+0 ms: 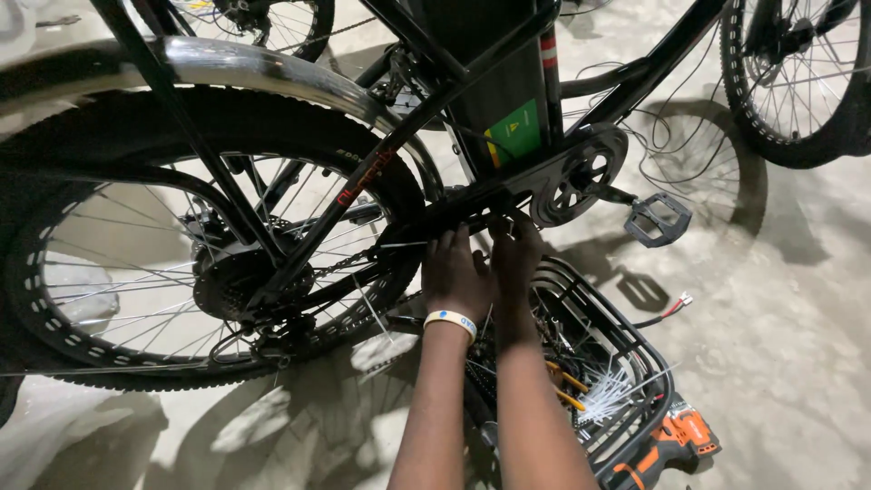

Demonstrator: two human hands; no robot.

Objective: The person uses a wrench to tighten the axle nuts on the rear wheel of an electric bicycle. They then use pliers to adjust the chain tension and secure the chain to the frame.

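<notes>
A black bicycle stands in front of me, its fat rear wheel at the left and its chain guard running to the chainring cover. My left hand, with a white wristband, rests its fingers on the lower edge of the chain guard. Right beside it, my right hand pinches at the same spot on the guard. A thin white cable tie sticks out to the left of my fingers. What my fingertips hold is too dark to make out.
A black wire basket below my arms holds white cable ties and tools. An orange and black power drill lies at its corner. A pedal juts right. Another bicycle's wheel stands at top right. Loose wires trail on the concrete floor.
</notes>
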